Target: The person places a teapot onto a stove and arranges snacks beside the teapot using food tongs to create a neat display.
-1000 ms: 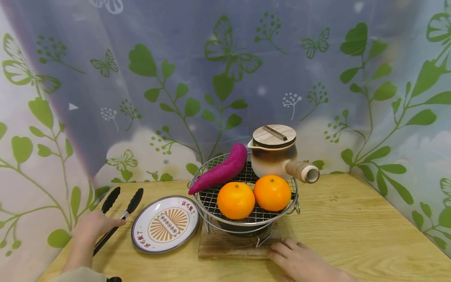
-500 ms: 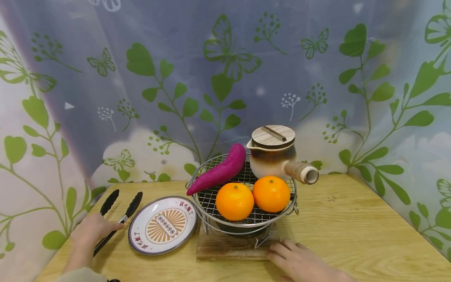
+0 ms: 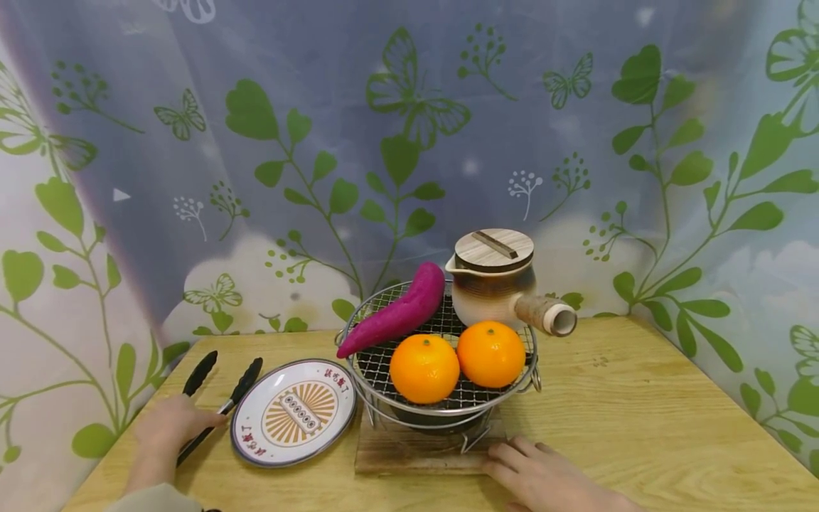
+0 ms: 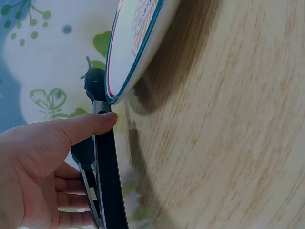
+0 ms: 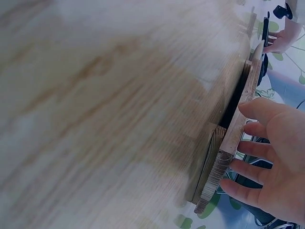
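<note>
My left hand [image 3: 169,427] grips a pair of black-tipped tongs [image 4: 108,167], thumb on one arm and fingers at the other; the tips stand apart. Right beside the tongs lies a white plate [image 3: 323,427] with a blue rim and an orange sunburst print. My right hand [image 3: 544,473] rests its extended fingers at the near right corner of a wooden board [image 3: 416,459]. On that board stands a round grill [image 3: 367,384] with a wire mesh top. It bears a purple sweet potato [image 3: 399,316], an orange [image 3: 425,370], and a second orange [image 3: 491,354] to its right.
A clay pot [image 3: 489,295] with a wooden lid stands at the grill's back right, its hollow side handle [image 3: 544,314] pointing right. The wooden table [image 3: 640,412] extends right of the grill. A leaf-patterned curtain [image 3: 307,178] hangs behind and at both sides.
The tongs have shifted slightly toward me and closer to the plate, with my left hand still gripping them. The head view has drifted a little. My right hand stays at the board.
</note>
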A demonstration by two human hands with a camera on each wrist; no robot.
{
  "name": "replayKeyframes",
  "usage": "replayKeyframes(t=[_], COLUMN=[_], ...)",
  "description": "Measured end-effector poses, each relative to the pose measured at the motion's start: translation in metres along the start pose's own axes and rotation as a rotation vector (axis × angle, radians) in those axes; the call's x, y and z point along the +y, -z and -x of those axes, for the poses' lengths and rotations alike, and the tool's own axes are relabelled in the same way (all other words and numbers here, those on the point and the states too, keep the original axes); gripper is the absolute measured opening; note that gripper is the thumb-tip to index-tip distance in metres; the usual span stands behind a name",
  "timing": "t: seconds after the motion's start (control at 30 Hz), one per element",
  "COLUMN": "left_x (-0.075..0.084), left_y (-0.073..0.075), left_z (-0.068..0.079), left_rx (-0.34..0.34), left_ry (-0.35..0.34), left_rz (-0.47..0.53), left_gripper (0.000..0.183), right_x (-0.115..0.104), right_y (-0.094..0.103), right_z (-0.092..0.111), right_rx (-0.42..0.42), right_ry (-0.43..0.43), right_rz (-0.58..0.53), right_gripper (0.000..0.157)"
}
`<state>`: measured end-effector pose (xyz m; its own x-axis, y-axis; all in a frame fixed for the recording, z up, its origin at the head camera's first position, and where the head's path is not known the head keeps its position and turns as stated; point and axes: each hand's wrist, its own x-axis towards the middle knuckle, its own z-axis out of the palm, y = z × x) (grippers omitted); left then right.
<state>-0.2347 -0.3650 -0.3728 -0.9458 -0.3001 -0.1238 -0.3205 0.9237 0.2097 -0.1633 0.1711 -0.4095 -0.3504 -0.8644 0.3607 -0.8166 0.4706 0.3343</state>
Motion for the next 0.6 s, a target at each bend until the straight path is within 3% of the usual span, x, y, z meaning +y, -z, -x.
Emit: replayKeyframes(t=[0.6], left_x=[-0.0012], left_y=[-0.0075], left_z=[0.0016], left_rx=[-0.035], left_ry=[0.056], left_rz=[0.029], left_gripper=[0.089], right_x=[-0.0005], right_y=[-0.0007], right_z=[-0.0002], right_rx=[0.021], right_ry=[0.0], right_rz=[0.006], right_gripper=[0.055])
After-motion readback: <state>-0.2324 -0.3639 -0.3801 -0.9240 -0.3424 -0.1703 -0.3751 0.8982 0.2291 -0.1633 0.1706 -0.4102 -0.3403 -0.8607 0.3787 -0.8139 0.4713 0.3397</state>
